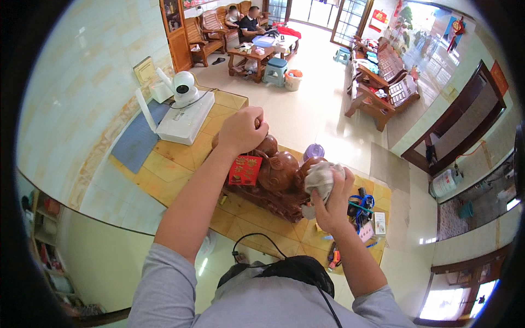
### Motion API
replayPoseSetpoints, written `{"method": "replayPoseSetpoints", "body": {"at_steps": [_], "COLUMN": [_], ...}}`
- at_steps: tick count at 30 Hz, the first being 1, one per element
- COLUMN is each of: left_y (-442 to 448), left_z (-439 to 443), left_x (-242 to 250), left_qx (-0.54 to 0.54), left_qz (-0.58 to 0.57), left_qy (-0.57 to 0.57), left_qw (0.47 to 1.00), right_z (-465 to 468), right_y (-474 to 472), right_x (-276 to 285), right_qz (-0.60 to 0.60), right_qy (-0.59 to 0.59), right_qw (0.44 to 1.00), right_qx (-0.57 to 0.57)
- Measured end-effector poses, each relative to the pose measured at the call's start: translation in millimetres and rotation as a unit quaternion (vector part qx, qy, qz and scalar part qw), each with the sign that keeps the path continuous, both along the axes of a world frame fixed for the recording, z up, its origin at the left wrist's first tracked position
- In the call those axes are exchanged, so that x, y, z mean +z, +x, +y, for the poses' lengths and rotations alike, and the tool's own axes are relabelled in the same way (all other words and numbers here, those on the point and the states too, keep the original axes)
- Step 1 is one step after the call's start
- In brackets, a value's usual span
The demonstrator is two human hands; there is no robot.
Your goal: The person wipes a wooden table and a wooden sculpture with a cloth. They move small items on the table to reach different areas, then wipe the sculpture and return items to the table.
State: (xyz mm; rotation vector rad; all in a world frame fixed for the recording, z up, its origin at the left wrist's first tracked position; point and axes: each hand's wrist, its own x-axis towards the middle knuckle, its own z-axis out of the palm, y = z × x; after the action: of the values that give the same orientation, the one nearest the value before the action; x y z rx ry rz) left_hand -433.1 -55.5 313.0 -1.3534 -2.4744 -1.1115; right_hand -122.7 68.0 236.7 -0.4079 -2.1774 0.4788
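Note:
A carved, polished wooden sculpture (279, 171) with rounded forms stands on the yellow tiled counter (242, 221) before me. My left hand (245, 130) is curled around a small rounded knob at the sculpture's upper left. A red paper tag (245, 170) with gold writing hangs just below that hand, against the wood. In my right hand (334, 201) is a bunched, pale grey cloth (323, 179), pressed against the right end of the sculpture. Part of the cloth hangs below my fingers.
Left on the counter are a white router (186, 119), a white camera (184, 87) and a blue-grey mat (139, 137). A purple container (313, 151) is behind the sculpture. Blue straps (361, 209), small boxes and tools lie right. Two people sit on wooden seats far back.

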Motion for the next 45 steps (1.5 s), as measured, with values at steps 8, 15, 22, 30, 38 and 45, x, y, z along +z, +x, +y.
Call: {"method": "replayPoseSetpoints", "body": {"at_steps": [8,15,22,30,38,45], "left_y": [-7,0,-1,-5,1,3], "left_z": [-6,0,-6,0,-3,-10], "left_x": [-5,-3,-5,-2,0,0], "left_qx": [-0.013,0.008,-0.002,-0.01,-0.004,-0.005], "left_qz": [0.012,0.007,0.015,0.031,0.015,0.021], "left_qy": [0.017,0.012,0.018,0.023,0.021,0.024], "left_qw": [1.0,1.0,1.0,0.999,1.0,0.999], "right_z": [46,66,-8,96,46,22], "right_y": [-89,-50,-21,-87,-28,-37], "right_x": [94,27,30,41,-41,60], "right_qz": [-0.317,-0.104,-0.107,-0.161,0.12,-0.111], "right_qy": [-0.017,-0.101,0.14,-0.541,-0.479,-0.034], "right_qw": [0.945,0.985,0.984,0.8,0.865,0.988], "right_qx": [0.081,0.093,-0.027,0.205,0.086,0.104]}}
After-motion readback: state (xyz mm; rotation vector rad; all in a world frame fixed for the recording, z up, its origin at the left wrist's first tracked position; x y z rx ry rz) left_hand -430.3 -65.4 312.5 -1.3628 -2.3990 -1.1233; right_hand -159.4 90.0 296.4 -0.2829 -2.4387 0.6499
